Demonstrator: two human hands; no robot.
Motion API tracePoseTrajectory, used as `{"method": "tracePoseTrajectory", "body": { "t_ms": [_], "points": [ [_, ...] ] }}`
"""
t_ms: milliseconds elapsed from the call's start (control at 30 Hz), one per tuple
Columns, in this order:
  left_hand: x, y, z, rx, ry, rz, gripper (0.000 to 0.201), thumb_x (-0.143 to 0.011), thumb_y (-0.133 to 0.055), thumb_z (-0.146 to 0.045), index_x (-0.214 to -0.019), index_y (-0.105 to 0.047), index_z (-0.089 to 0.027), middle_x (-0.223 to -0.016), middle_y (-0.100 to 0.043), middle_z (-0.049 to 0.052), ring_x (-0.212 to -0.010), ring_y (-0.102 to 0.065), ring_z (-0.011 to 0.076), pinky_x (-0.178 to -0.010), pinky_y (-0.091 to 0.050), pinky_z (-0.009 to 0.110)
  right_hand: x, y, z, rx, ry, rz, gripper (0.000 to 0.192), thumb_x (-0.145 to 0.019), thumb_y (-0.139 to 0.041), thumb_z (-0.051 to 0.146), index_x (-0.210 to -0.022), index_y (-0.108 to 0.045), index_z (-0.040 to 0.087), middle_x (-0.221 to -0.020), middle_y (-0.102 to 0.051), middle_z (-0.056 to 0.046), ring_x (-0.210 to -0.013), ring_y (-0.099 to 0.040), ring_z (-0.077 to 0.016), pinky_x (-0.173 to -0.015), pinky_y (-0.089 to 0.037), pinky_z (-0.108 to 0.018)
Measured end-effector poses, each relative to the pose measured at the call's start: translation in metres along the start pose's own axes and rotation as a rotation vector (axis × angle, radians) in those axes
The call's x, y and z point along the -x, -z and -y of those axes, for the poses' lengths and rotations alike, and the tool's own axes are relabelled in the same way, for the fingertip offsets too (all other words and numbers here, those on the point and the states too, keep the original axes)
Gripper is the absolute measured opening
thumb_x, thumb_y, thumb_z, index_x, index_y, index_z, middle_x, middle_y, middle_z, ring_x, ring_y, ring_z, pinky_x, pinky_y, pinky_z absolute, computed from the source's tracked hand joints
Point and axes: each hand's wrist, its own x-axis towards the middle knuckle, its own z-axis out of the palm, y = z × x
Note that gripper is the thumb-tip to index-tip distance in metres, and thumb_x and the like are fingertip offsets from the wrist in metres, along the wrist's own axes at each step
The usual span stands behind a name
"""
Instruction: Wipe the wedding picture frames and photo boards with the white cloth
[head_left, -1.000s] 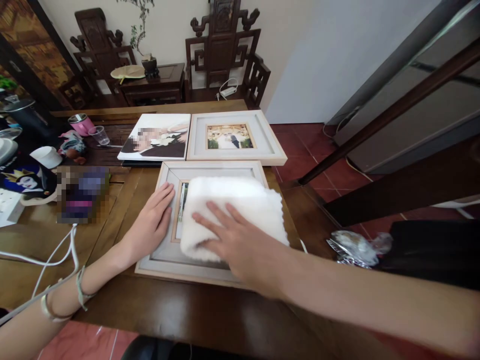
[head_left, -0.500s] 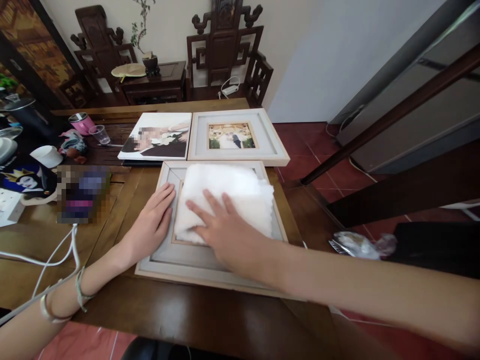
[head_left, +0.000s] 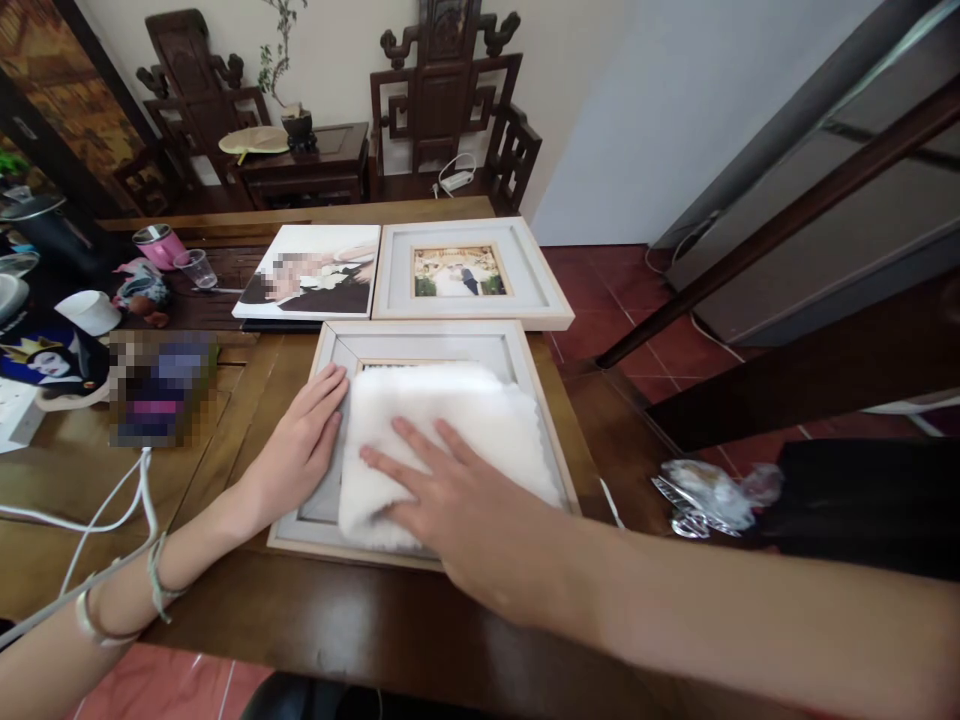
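We seem partway through wiping the near frame (head_left: 435, 343) on the bench (head_left: 337, 620): right hand (head_left: 472, 505) spread on the white cloth (head_left: 450, 395) over its middle, left hand (head_left: 300, 440) resting uncurled at its left edge. What remains, we cannot tell.

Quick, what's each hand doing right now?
Left hand: open, resting on the nearer picture frame.
Right hand: open, spread out on the white cloth.

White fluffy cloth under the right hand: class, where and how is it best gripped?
Probably pinch the cloth by its wavy far-right edge, from the right: that stretch lies uncovered, while the right hand rests spread on the cloth.
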Motion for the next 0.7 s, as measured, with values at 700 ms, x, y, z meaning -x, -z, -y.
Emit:
{"method": "tracePoseTrajectory", "body": {
  "t_ms": [700],
  "points": [
    [0.002,0.005,-0.001,0.248,0.071,-0.116,0.061,-0.102,-0.017,-0.053,-0.149,-0.038,-0.021,-0.157,-0.036,0.008,-0.146,-0.031,0.0236,-0.122,-0.021,0.048,-0.025,0.004,0.017,0.056,0.115,-0.085,0.032,-0.086,-0.059,0.021,-0.116,-0.072,0.017,-0.153,-0.04,-0.017,-0.14,-0.025,-0.0517,-0.106,-0.028,-0.074]
  ]
}}
